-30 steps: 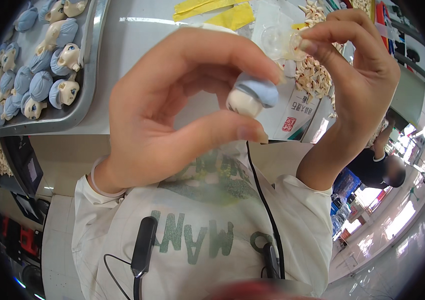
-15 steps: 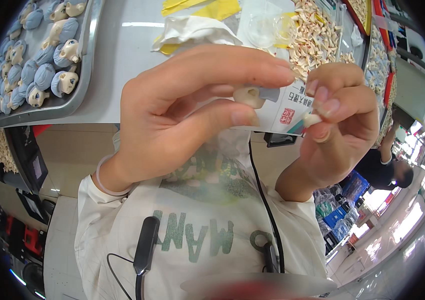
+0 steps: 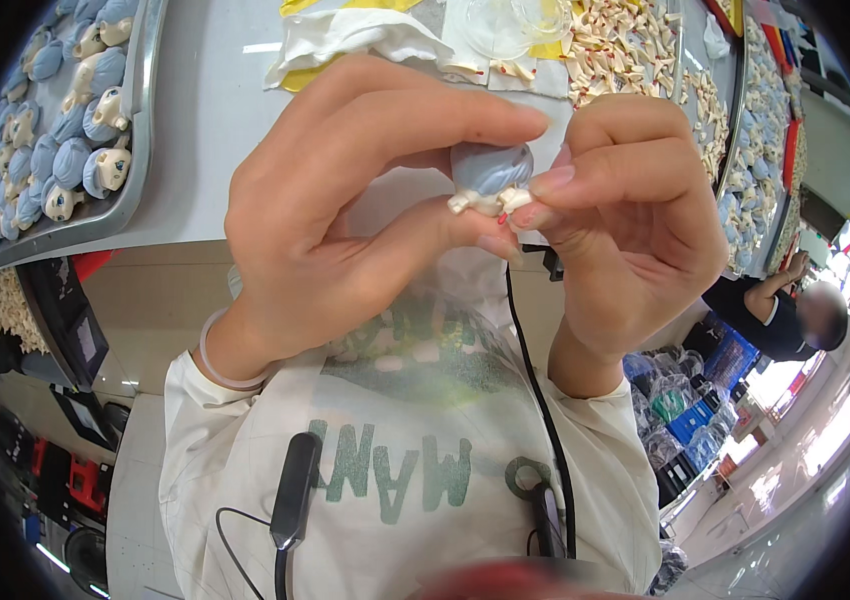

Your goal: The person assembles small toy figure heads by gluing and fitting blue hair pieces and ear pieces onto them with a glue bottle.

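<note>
A small doll head with light blue moulded hair [image 3: 492, 168] is pinched between the thumb and index finger of my left hand [image 3: 330, 190]. Its hair faces up, and cream-coloured bits stick out along its lower side. My right hand [image 3: 640, 195] is closed in a pinch on a small cream plastic piece [image 3: 515, 199], held against the lower right of the head. A tiny red spot shows just under that piece. Whether the piece is seated in the head or only touching it, I cannot tell.
At the left, a metal tray [image 3: 145, 105] holds many blue-haired doll heads. Small cream pieces with red tips [image 3: 620, 55] lie heaped beyond my right hand. Nearby are a white cloth [image 3: 355, 38] and clear round dishes [image 3: 510, 28]. Another person [image 3: 775, 312] is at far right.
My right hand has moved left, bringing the small cream piece to the doll head. The head has turned in my left hand, so its blue hair now shows.
</note>
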Demonstrator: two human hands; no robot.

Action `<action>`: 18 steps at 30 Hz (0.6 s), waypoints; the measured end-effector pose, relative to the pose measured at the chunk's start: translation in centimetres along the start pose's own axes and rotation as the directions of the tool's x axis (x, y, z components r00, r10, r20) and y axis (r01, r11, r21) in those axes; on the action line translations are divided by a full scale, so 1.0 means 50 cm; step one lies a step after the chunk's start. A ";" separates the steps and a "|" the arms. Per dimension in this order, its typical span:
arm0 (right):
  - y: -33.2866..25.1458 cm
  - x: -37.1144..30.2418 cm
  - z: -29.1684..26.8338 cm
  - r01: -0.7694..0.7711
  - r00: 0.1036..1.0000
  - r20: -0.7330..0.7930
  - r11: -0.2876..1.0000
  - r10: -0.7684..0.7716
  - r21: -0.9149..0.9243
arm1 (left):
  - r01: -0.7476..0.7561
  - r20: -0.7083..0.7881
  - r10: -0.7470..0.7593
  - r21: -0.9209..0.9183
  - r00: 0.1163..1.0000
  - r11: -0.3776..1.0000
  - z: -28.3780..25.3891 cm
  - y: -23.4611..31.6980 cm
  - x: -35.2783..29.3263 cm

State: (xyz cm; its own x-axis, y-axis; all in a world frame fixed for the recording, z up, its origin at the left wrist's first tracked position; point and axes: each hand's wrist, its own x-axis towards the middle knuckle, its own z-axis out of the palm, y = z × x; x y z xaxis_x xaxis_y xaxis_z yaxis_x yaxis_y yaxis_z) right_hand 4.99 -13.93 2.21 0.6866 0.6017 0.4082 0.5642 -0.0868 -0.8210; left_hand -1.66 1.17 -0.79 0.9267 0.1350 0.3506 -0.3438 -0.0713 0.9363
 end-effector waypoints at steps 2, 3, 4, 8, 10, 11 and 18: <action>-0.001 0.005 -0.001 0.001 1.000 -0.003 1.000 -0.001 -0.021 | -0.072 0.001 0.072 0.046 0.997 0.996 0.000 -0.009 -0.002; 0.000 0.007 -0.001 0.004 1.000 -0.006 0.999 -0.004 -0.042 | -0.145 0.004 0.146 0.092 0.989 0.985 0.001 -0.013 -0.003; 0.004 0.008 -0.001 0.004 1.000 -0.005 0.999 -0.005 -0.041 | -0.145 0.003 0.145 0.093 0.989 0.985 0.003 -0.016 -0.005; 0.015 0.008 -0.004 0.134 0.991 -0.009 0.987 -0.136 -0.093 | -0.194 -0.050 0.199 0.087 0.979 0.977 0.015 -0.021 -0.008; 0.015 0.007 -0.002 0.144 0.989 -0.004 0.986 -0.145 -0.087 | -0.193 -0.066 0.197 0.067 0.978 0.979 0.017 -0.021 -0.009; 0.014 0.002 0.003 0.121 0.992 -0.035 0.991 -0.123 -0.059 | -0.194 -0.075 0.199 0.071 0.977 0.978 0.018 -0.021 -0.010; -0.001 0.003 -0.009 -0.097 0.995 0.013 0.994 0.098 -0.051 | -0.083 -0.060 0.091 0.124 0.994 0.989 0.014 -0.011 -0.009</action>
State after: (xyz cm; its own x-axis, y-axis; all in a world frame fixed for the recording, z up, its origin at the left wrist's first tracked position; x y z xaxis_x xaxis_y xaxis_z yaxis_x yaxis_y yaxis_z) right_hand 5.28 -14.20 2.51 0.7323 0.6006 0.3209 0.5176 -0.1848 -0.8354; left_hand -1.78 0.43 -1.46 0.8811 0.1867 0.4346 -0.3979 -0.2041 0.8944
